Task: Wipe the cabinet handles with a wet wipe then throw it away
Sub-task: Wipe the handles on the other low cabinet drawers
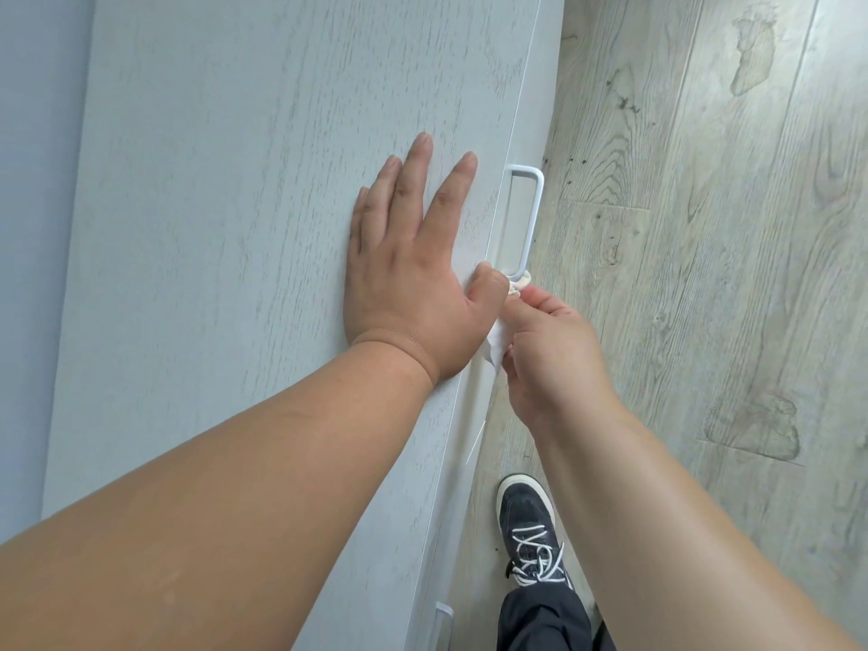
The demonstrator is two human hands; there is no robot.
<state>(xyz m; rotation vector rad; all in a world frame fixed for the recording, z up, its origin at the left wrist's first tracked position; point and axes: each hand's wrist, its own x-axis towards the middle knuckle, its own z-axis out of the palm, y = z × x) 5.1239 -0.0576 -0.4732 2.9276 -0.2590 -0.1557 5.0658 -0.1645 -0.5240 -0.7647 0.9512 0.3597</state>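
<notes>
A pale grey wood-grain cabinet point(235, 227) is seen from above, filling the left and middle of the view. The left hand point(404, 265) is laid flat on its top surface, with the fingers straight and spread and pointing away; nothing is held in it. The thumb is stretched to the right, to the cabinet's front edge.

A thin white metal loop handle point(533, 218) is fixed to the cabinet's front, just right of that edge. A crumpled white wet wipe point(497, 343) is pinched in the right hand point(549, 350), whose fingers are curled round it. The wipe is pressed against the near end of the handle, where a small bunch of it is seen beside the bar. The rest of the wipe hangs down between the two hands. The left thumb and the right fingertips are nearly touching there.

A second white handle point(444, 622) is partly seen at the near edge of the view, lower on the cabinet front. Grey wood-plank flooring point(704, 274) is seen on the right, marked with faint smudges. On it, near the cabinet, a dark shoe with white laces point(530, 533) is planted below a dark trouser leg point(540, 622)
</notes>
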